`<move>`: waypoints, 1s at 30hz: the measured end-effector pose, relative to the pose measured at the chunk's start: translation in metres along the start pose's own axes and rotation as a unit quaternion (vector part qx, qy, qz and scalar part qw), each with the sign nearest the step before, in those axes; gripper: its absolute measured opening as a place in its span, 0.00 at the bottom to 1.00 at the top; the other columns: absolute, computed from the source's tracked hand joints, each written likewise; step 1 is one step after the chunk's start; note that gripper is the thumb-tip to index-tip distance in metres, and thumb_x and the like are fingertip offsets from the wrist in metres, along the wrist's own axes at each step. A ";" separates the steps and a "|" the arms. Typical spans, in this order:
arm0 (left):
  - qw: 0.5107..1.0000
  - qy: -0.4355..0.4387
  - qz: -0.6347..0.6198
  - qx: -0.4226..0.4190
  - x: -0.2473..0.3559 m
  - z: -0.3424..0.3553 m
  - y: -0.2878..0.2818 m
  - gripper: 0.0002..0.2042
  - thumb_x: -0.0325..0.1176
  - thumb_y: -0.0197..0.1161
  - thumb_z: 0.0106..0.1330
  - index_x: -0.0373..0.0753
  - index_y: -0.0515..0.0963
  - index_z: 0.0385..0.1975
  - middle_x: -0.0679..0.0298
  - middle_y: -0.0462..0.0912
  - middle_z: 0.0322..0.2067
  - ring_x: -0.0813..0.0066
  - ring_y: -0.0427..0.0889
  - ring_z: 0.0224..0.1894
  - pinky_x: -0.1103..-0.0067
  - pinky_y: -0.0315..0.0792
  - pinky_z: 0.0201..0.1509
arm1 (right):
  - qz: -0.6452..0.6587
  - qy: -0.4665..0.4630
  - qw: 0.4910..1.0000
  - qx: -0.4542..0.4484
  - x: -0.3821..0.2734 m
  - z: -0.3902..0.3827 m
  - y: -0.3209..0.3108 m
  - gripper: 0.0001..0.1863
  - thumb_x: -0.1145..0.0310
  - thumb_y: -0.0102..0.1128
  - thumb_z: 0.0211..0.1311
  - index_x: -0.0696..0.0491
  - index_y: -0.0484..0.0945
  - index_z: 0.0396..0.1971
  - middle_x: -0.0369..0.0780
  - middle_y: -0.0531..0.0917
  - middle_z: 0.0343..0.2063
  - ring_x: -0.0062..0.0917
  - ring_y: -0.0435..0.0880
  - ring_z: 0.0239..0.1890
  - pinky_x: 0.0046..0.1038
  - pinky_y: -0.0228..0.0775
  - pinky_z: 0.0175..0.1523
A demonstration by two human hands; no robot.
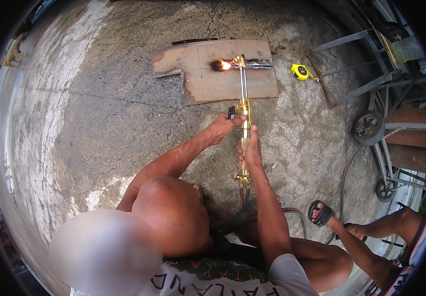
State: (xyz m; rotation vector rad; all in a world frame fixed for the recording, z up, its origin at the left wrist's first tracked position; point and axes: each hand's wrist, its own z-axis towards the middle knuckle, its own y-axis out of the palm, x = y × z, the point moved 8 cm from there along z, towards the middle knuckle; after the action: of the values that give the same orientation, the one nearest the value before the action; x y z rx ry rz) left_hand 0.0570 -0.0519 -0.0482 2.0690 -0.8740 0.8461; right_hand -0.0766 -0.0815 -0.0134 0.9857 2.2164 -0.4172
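Observation:
A brass cutting torch (244,133) lies lengthwise between my hands, its head over a rusty steel plate (210,89) on the ground. At its tip a bright flame (226,65) burns against the plate, beside a blackened spot. A dark, scorched line runs right from there. My right hand (251,150) is wrapped round the torch's handle, thumb along its side. Closer to the torch head, my left hand (221,128) is closed, with a finger across the brass body. A small black block-shaped thing (231,112) sticks up at its fingers; its kind is unclear. Some left fingers are hidden.
A yellow tape measure (300,72) lies right of the plate. Red and green hoses (294,211) run from the torch over the concrete. A wheeled metal frame (369,127) stands at right. Another person's hand (318,213) and leg show at lower right.

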 end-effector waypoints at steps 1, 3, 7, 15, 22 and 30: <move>1.000 0.006 0.004 0.005 0.001 0.000 0.000 0.24 0.46 0.70 0.66 0.32 0.79 0.52 0.52 0.80 0.55 0.62 0.70 0.64 0.64 0.54 0.73 | -0.003 0.000 1.000 -0.003 0.000 0.000 0.001 0.44 0.21 0.24 0.64 0.53 0.68 0.30 0.33 0.66 0.13 0.20 0.62 0.10 0.27 0.56 0.16; 1.000 0.018 0.012 0.015 0.001 0.000 -0.001 0.24 0.47 0.70 0.66 0.30 0.79 0.49 0.48 0.79 0.53 0.61 0.71 0.62 0.64 0.59 0.69 | 0.003 -0.002 1.000 0.004 0.000 0.000 -0.001 0.44 0.22 0.27 0.65 0.54 0.69 0.28 0.34 0.67 0.13 0.20 0.64 0.10 0.27 0.57 0.16; 1.000 0.019 0.014 0.012 0.003 -0.001 -0.001 0.25 0.47 0.70 0.66 0.30 0.79 0.49 0.49 0.79 0.52 0.62 0.72 0.61 0.65 0.59 0.69 | 0.006 -0.002 1.000 0.009 -0.001 -0.001 -0.001 0.44 0.23 0.28 0.65 0.54 0.70 0.28 0.34 0.67 0.13 0.21 0.65 0.10 0.28 0.58 0.16; 1.000 -0.010 0.010 0.001 -0.002 0.000 -0.002 0.25 0.46 0.69 0.67 0.33 0.78 0.55 0.54 0.80 0.57 0.63 0.68 0.67 0.65 0.51 0.75 | 0.003 0.000 1.000 0.013 -0.001 -0.001 -0.001 0.44 0.22 0.28 0.65 0.54 0.69 0.26 0.34 0.67 0.13 0.21 0.66 0.11 0.28 0.58 0.16; 1.000 -0.003 0.016 -0.008 0.004 -0.003 0.002 0.25 0.46 0.68 0.68 0.33 0.78 0.55 0.55 0.79 0.57 0.63 0.68 0.66 0.65 0.51 0.75 | 0.007 0.003 1.000 0.012 0.000 0.000 -0.002 0.44 0.22 0.28 0.65 0.54 0.70 0.26 0.34 0.67 0.13 0.21 0.66 0.11 0.29 0.58 0.16; 1.000 -0.004 0.016 -0.007 0.004 -0.003 0.002 0.26 0.47 0.69 0.67 0.32 0.78 0.56 0.52 0.78 0.59 0.61 0.66 0.68 0.63 0.49 0.75 | 0.008 -0.001 1.000 0.011 -0.002 -0.002 -0.002 0.43 0.23 0.29 0.65 0.54 0.69 0.27 0.34 0.67 0.13 0.21 0.66 0.11 0.28 0.58 0.16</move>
State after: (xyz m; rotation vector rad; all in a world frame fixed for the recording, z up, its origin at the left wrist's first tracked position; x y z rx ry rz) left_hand 0.0565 -0.0516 -0.0423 2.0538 -0.9173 0.8465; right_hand -0.0780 -0.0827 -0.0109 1.0143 2.2053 -0.4365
